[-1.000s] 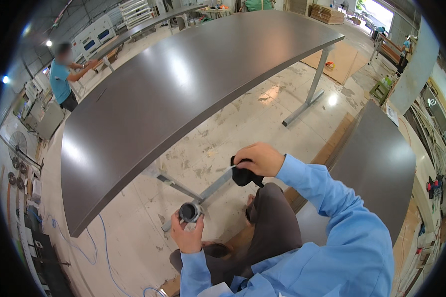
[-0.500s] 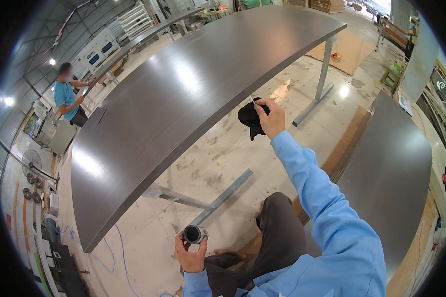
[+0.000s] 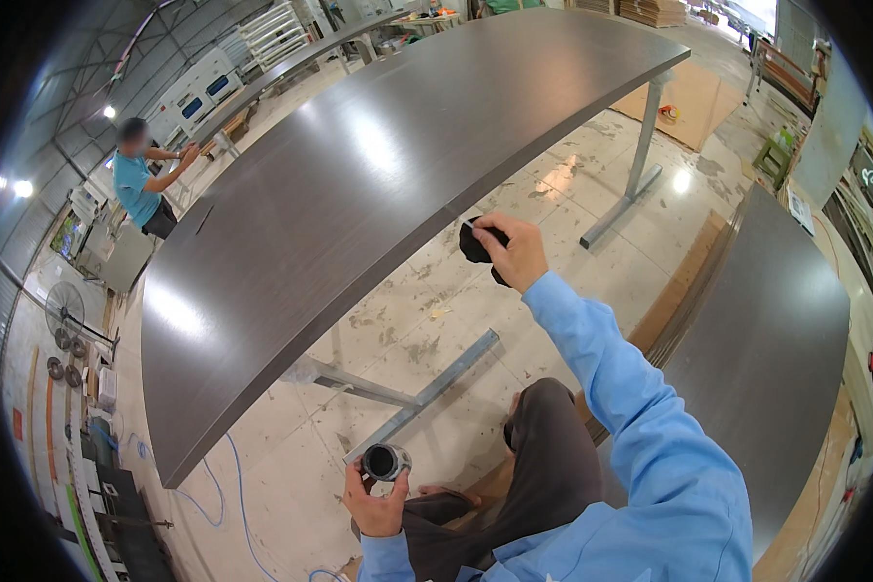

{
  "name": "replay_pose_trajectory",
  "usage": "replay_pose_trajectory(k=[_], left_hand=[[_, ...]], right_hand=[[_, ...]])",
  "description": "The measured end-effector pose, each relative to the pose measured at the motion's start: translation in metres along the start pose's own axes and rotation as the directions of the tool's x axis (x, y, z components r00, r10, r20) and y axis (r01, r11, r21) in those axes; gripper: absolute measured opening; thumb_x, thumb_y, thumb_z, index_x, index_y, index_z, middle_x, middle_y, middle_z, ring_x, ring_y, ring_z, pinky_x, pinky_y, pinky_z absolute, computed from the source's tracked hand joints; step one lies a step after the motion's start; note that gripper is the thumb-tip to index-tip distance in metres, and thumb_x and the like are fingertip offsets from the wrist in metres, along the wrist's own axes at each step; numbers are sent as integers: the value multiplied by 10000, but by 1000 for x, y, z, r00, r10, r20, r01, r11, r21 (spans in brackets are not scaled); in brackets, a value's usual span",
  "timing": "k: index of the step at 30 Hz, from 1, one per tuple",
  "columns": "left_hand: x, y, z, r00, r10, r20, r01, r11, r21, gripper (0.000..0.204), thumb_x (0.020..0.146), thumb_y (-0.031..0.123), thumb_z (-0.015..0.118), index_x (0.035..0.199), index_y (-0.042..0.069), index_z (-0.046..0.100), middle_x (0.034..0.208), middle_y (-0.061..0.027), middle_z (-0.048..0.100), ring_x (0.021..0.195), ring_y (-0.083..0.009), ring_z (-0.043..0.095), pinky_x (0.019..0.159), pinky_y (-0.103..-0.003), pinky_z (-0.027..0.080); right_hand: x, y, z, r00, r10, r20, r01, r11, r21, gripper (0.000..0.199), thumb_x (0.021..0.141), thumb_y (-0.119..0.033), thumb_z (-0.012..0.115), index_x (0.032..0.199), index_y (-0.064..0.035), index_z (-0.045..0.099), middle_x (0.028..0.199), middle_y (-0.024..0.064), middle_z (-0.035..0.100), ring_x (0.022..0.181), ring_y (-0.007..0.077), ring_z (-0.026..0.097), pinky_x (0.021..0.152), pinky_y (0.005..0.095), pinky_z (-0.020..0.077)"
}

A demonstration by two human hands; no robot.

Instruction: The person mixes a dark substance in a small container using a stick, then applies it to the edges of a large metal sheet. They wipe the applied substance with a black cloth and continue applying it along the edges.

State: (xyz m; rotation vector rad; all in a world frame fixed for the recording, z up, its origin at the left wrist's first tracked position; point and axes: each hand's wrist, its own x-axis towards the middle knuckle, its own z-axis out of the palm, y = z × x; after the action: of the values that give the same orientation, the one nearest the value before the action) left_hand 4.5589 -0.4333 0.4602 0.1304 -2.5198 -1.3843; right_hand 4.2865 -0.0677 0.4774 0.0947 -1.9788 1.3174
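Observation:
My left hand [image 3: 375, 509] is wrapped round a small jar [image 3: 386, 462] that is dark inside, held mouth up above my lap. My right hand [image 3: 516, 254] is closed on a black cloth [image 3: 472, 243], which hangs below the fingers. A thin white stick [image 3: 468, 224] shows between thumb and forefinger, pointing at the board's edge; whether its tip touches cannot be made out. The long dark grey-brown board [image 3: 359, 213] has a smooth, shiny top and lies on metal legs, just left of my right hand.
Metal legs [image 3: 436, 383] stand under the board on a tiled floor. More dark boards [image 3: 747, 359] lie stacked at my right. Blue hose [image 3: 242, 504] runs along the floor at lower left. A person in a blue shirt [image 3: 138, 184] stands beyond the board, near a floor fan [image 3: 65, 303].
My right hand has moved a little left and down along the board's edge, with cloth and stick. The far person's arms have risen. The left hand stays nearly still.

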Motion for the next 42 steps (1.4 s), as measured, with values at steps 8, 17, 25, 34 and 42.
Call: replay_pose_trajectory(k=[8, 17, 25, 34, 42], left_hand=[[-4, 4, -2, 1000, 12, 7, -12, 999, 40, 589, 743, 101, 892, 1231, -46, 595, 1122, -155, 690, 1008, -211, 711, 865, -339, 607], [-12, -1, -10, 997, 8, -74, -6, 1000, 26, 606, 725, 129, 914, 1240, -10, 627, 1119, -164, 720, 985, -267, 742, 838, -368, 611], [-20, -7, -30, 992, -25, -127, 24, 1000, -3, 597, 724, 125, 910, 1233, -19, 634, 1133, -173, 722, 1011, -271, 748, 854, -374, 618], [-26, -17, -51, 986, -46, -162, 44, 999, -12, 591, 732, 88, 877, 1248, -27, 614, 1120, -145, 715, 1007, -220, 737, 895, -335, 597], [-29, -27, -66, 977, -30, -212, 39, 998, 39, 570, 741, 58, 873, 1240, -33, 613, 1128, -148, 712, 1011, -221, 734, 873, -339, 605]], right_hand=[[-14, -23, 17, 996, -49, 75, 44, 997, 68, 128, 923, -112, 766, 1008, -16, 764, 905, 136, 783, 838, 197, 748, 789, 335, 575], [-35, -55, 42, 996, 61, -61, -54, 992, 112, 123, 927, -104, 744, 1015, -24, 774, 896, 158, 766, 832, 287, 754, 770, 374, 573], [-62, -81, 72, 983, 127, -135, -109, 986, 128, 99, 930, -85, 753, 999, -15, 756, 942, 126, 775, 843, 209, 736, 788, 336, 567], [-85, -97, 101, 997, -58, 46, 50, 983, 174, 95, 928, -78, 752, 1003, -19, 756, 947, 129, 777, 869, 218, 740, 794, 342, 565], [-104, -116, 122, 988, -20, 153, -16, 973, 232, 87, 946, -70, 741, 1001, -4, 747, 893, 111, 769, 807, 171, 716, 770, 317, 566]])
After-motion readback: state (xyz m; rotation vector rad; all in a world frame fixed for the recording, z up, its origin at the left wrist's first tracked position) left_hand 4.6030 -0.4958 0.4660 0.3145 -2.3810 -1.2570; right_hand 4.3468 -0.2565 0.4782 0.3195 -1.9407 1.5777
